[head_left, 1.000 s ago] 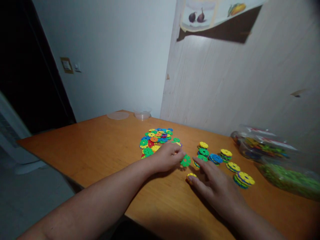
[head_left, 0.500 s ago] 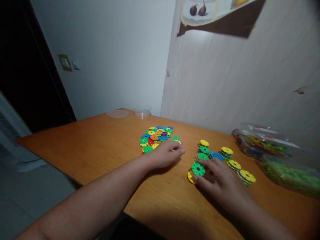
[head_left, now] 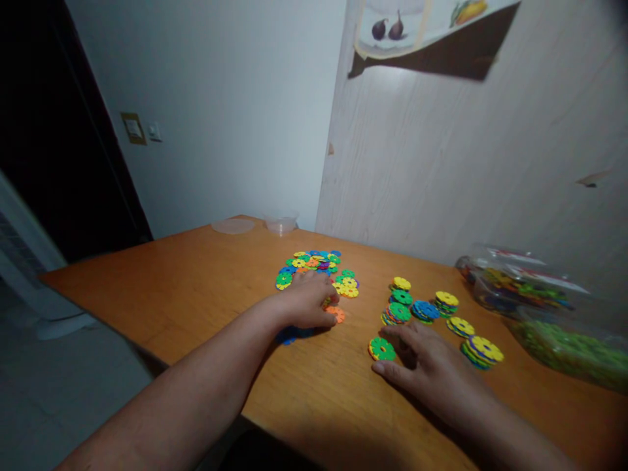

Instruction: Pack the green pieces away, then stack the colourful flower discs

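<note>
Left hand (head_left: 307, 304) has pulled back onto the loose pile of discs (head_left: 314, 265), fingers curled over some, grip unclear; orange disc (head_left: 336, 314) at its fingertips. Right hand (head_left: 432, 369) flat, open, thumb beside green disc (head_left: 381, 348) now lying on the tabletop (head_left: 196, 281). Stacks (head_left: 444, 314) beyond, bags (head_left: 534, 307) far right

Multicolour discs (head_left: 314, 265), orange-brown table (head_left: 196, 281)

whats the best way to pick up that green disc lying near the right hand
The green disc lies flat on the wooden table, with what looks like a yellow disc under it, so there is probably little edge to grab. Likely best to come from above with the right hand, pinching opposite sides of the notched rim with thumb and fingers, then lifting straight up.
</note>
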A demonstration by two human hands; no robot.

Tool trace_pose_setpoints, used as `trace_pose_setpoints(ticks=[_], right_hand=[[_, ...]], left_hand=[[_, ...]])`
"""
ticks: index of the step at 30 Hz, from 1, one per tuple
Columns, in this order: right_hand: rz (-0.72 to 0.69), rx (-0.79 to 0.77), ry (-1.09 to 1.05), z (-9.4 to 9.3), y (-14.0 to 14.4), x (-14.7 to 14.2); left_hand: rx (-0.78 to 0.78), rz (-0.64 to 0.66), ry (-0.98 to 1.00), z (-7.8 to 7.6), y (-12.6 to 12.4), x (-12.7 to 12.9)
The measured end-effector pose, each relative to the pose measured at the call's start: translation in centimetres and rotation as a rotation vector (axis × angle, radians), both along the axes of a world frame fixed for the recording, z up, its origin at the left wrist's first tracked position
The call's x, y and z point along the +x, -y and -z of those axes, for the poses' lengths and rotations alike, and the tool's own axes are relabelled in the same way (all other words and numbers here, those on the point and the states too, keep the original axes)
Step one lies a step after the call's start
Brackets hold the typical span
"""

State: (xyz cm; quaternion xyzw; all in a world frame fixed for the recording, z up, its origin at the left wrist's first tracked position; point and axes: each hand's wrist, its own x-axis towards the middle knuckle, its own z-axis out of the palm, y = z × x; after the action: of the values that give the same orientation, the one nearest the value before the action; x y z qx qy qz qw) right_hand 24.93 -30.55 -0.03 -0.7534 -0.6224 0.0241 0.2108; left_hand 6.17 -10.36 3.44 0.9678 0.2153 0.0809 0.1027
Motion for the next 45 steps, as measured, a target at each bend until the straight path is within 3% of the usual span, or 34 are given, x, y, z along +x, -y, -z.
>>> trace_pose_setpoints(ticks=[11, 30, 35, 38, 41, 45], right_hand=[[0.039, 0.020, -0.049, 0.0, -0.4, -0.7], [0.025, 0.059, -0.069, 0.3, -0.4, -0.4], [0.002, 0.077, -0.081, 0.6, -0.5, -0.3], [0.010, 0.089, -0.095, 0.7, -0.5, -0.2], [0.023, 0.106, -0.098, 0.7, -0.5, -0.1], [0.010, 0.104, -0.106, 0.7, -0.4, 0.1]], left_hand=[[0.055, 0.004, -0.045, 1.0, -0.5, 0.6], [0.067, -0.033, -0.065, 0.7, -1.1, 0.5], [0.030, -0.023, 0.036, 0.7, -1.3, 0.5], [-0.005, -0.100, 0.096, 0.5, -2.0, 0.2], [-0.112, -0.195, 0.146, 0.2, -3.0, -0.6], [-0.240, -0.168, 0.181, 0.0, -3.8, -2.0]])
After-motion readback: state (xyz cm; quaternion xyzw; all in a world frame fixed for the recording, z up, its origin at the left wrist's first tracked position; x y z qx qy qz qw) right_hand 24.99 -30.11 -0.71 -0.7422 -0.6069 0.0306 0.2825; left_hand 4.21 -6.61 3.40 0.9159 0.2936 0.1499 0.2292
